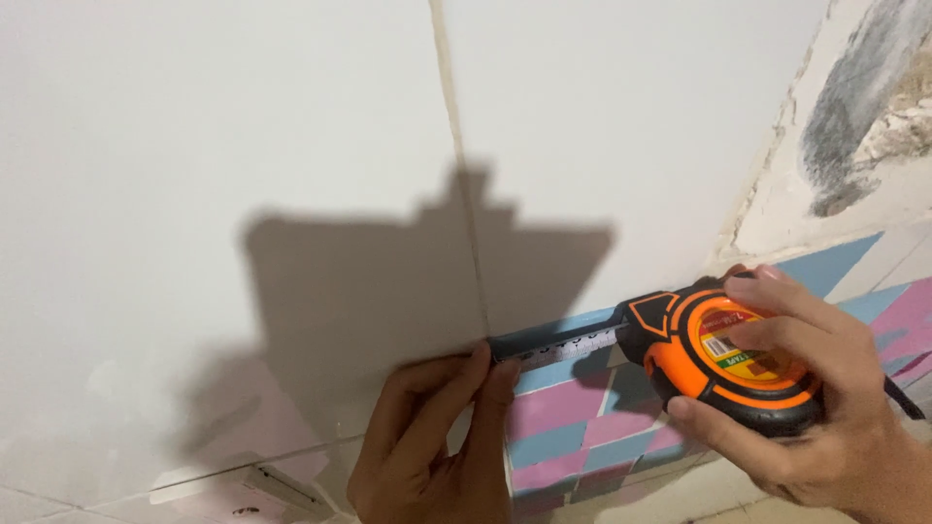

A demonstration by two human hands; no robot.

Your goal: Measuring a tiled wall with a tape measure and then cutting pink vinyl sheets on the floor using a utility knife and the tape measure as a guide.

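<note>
My right hand (806, 408) grips an orange and black tape measure (723, 354) at the lower right. Its pale blade (568, 346) runs out a short way to the left. My left hand (437, 442) pinches the blade's end against the edge of a large white tile (214, 175), fingers pointing up. The blade lies across the top of a band of pink and blue tiles (573, 427).
A grout joint (461, 165) runs down between two big white tiles. Bare, cracked plaster (864, 107) shows at the upper right. A dark shadow of my head falls on the white tiles. A broken gap in the tiling (277, 485) sits at the lower left.
</note>
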